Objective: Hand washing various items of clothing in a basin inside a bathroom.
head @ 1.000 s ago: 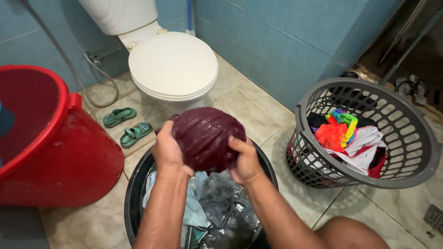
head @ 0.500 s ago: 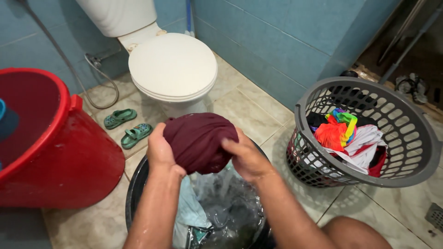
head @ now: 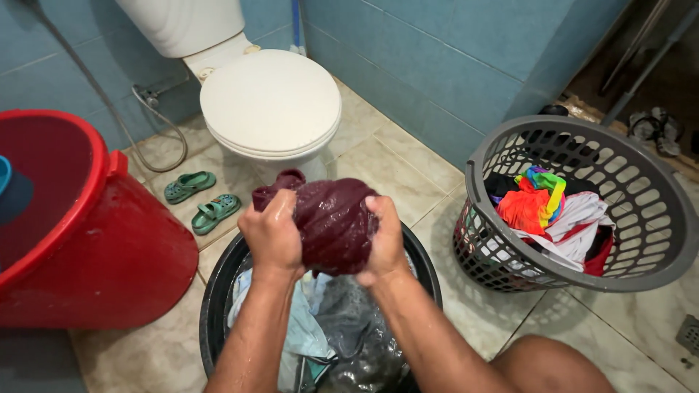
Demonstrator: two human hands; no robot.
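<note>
Both my hands grip a wet dark maroon cloth (head: 331,222), bunched into a tight ball above a black basin (head: 218,287). My left hand (head: 273,236) squeezes its left side and my right hand (head: 382,240) its right side. A loose end of the cloth sticks up behind my left hand. Soaking in water inside the basin lie grey and pale blue garments (head: 335,327).
A big red bucket (head: 87,233) stands at the left. A grey laundry basket (head: 582,207) with colourful clothes is at the right. A white toilet (head: 266,102) and small green sandals (head: 200,196) lie ahead on the tiled floor. My bare knee (head: 553,367) shows bottom right.
My hands have pressed closer together, squeezing the maroon cloth into a smaller, tighter ball. A loose end now pokes out at the top left.
</note>
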